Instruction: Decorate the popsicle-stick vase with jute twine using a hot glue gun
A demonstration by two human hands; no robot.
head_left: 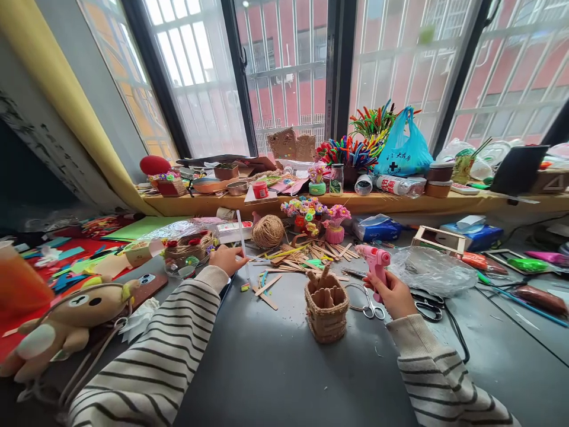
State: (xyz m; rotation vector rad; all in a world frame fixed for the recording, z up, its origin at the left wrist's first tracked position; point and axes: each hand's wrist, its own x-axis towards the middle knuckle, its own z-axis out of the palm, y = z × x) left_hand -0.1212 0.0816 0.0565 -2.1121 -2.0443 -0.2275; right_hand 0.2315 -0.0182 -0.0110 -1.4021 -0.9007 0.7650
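My right hand (395, 296) is wrapped round the handle of a pink hot glue gun (377, 261), held up above the table with its nozzle pointing away to the left. My left hand (226, 261) pinches a long whitish translucent glue stick (241, 231), which stands nearly upright. Between the hands sits a small basket (326, 314) made of wooden craft sticks and twine, with several short stick pieces inside. Scissors (372, 305) lie just left of my right hand. Loose craft sticks (293, 258) are scattered behind the basket, near a ball of twine (268, 231).
A plush bear bag (75, 320) and a phone (149, 286) lie at the left. Behind stand pipe-cleaner flower pots (335, 222). Plastic wrapping (427, 270), black-handled scissors (427, 305) and a small wooden frame (438, 240) are at the right. The windowsill holds a blue bag (404, 148).
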